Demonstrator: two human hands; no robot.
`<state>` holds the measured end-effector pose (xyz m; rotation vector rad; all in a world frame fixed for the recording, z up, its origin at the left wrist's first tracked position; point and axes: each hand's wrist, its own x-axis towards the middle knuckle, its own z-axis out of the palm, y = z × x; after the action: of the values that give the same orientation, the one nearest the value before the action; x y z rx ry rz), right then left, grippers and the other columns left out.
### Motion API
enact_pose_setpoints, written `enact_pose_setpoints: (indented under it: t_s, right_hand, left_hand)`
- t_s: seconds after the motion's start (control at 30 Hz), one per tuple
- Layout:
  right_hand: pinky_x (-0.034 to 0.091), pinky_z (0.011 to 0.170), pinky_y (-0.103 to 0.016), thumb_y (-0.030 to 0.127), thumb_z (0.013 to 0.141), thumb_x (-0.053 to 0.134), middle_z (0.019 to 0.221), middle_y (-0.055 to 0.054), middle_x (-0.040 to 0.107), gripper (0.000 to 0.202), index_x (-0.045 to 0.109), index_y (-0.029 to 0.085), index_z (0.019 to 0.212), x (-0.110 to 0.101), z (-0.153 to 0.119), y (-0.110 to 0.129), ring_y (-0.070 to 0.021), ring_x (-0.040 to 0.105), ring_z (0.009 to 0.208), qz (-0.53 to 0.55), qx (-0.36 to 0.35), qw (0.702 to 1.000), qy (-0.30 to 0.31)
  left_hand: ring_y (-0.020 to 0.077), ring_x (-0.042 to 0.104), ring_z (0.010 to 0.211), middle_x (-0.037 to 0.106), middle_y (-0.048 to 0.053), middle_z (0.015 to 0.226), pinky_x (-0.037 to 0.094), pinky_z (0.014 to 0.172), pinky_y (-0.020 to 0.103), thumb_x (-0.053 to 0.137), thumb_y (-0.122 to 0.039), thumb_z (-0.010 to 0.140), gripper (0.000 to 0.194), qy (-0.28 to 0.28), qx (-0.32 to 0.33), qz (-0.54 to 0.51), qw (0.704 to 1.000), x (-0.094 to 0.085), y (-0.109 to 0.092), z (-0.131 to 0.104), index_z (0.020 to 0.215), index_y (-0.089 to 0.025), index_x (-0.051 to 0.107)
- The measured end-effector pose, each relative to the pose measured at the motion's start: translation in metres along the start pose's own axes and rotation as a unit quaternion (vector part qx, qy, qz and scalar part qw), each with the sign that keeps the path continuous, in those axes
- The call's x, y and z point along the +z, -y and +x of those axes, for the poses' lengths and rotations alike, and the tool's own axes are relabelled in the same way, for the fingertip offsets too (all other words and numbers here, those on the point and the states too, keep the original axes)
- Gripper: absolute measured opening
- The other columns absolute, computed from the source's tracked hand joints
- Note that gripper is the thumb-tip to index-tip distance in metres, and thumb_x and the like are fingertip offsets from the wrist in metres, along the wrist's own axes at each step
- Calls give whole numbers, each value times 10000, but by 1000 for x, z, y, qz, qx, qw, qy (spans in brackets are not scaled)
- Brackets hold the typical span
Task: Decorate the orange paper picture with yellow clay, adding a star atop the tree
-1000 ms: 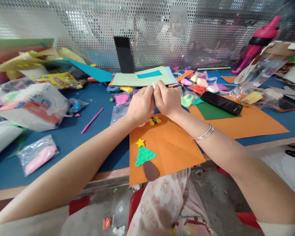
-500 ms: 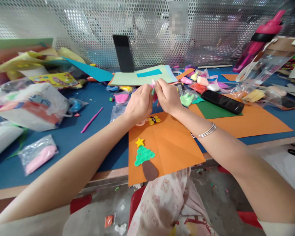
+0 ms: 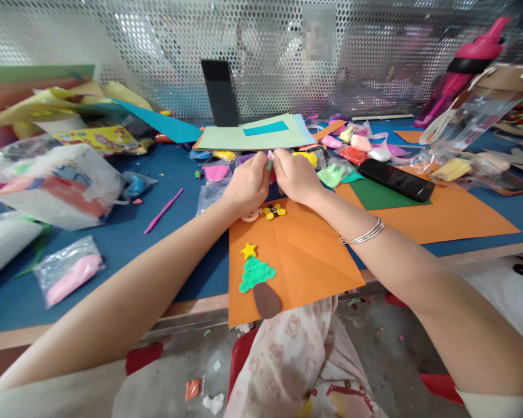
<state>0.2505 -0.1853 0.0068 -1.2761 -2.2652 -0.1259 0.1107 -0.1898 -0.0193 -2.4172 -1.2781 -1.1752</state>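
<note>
My left hand [image 3: 249,181] and my right hand [image 3: 297,176] meet over the far edge of an orange sheet [image 3: 314,249]. Both have their fingers bent and pressed together, tip to tip. A bit of pink shows between them, but the fingers cover most of what they hold. Below lie a yellow-and-black bee or butterfly figure [image 3: 273,212] and a pale pink round piece [image 3: 251,215], partly behind my left wrist. Nearer me on the sheet is a clay tree with a yellow star [image 3: 248,251], a green crown [image 3: 257,274] and a brown trunk [image 3: 267,300].
A pink modelling tool [image 3: 164,211] and bagged pink clay [image 3: 75,280] lie left. Behind my hands are stacked pale papers [image 3: 226,138] and an upright phone [image 3: 219,93]. Right are a black phone [image 3: 396,180], green paper [image 3: 383,196], clay packets and bottles [image 3: 466,69].
My hands have dipped slightly and stay together, with their fingertips still pressed. Less pink shows between them, and more of the pale pink round piece is visible. The view has shifted a little.
</note>
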Motion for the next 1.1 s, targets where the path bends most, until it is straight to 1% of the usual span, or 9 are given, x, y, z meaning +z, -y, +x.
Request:
enact_pose_setpoints:
  t_s: [0.17,0.43,0.6,0.7,0.8,0.87,0.93,1.0,1.1]
  right_hand:
    - [283,609,-284,273,991,266,799,-103,655,333,558,113,993,2,1,0,-198,576,708,-6,-5,1000,-7]
    - [289,623,-284,249,979,288,766,-95,649,333,586,104,953,4,2,0,-193,573,700,-11,-7,999,-31]
    - [291,624,-286,254,970,310,762,-95,654,339,610,109,913,5,4,-2,-188,574,685,-9,-22,999,-40]
    - [291,619,-284,241,958,339,737,-84,647,333,621,119,829,4,5,-8,-176,565,668,15,-24,998,-54]
    - [293,600,-271,211,942,364,697,-59,631,332,614,132,739,1,4,-12,-156,554,646,47,-25,997,-48]
    - [295,586,-260,240,959,342,684,-47,624,370,613,137,730,-1,2,-12,-143,551,633,62,-35,997,-44]
    - [294,579,-256,315,986,295,685,-44,624,435,621,138,760,-3,0,-9,-138,554,629,67,-41,996,-51]
    - [291,579,-259,397,994,259,693,-52,629,496,632,141,791,-4,-2,-6,-147,564,643,63,-40,996,-51]
    - [297,591,-267,466,991,217,714,-74,642,571,644,144,789,-2,-1,-5,-174,586,690,51,-32,998,-18]
  left_hand:
    - [186,513,576,524,32,627,331,535,303,338,-222,867,153,17,-12,7,1000,-4,0,2,716,-228,365]
    - [147,427,471,509,12,541,270,498,286,359,-265,846,218,23,-28,18,999,-6,-1,3,633,-223,361]
    - [135,406,453,474,6,501,240,487,292,396,-282,839,274,1,-45,25,999,-6,-1,5,580,-223,326]
    - [138,417,465,461,2,499,250,483,292,390,-278,849,273,-16,-57,27,998,-8,5,6,587,-225,328]
    - [137,410,462,439,-5,496,266,476,292,364,-280,872,273,-30,-70,26,997,-13,11,8,606,-229,327]
    - [139,423,473,455,-3,514,280,477,290,359,-278,881,253,-33,-73,22,997,-15,12,9,633,-231,343]
    - [146,455,503,491,7,549,303,487,287,350,-276,888,222,-28,-71,13,997,-14,10,9,671,-233,372]
    - [157,487,532,524,21,582,332,506,289,340,-259,886,195,-14,-66,2,998,-10,6,7,702,-231,396]
    - [173,515,556,554,39,621,361,530,298,349,-220,862,141,10,-53,-12,998,0,1,4,747,-218,431]
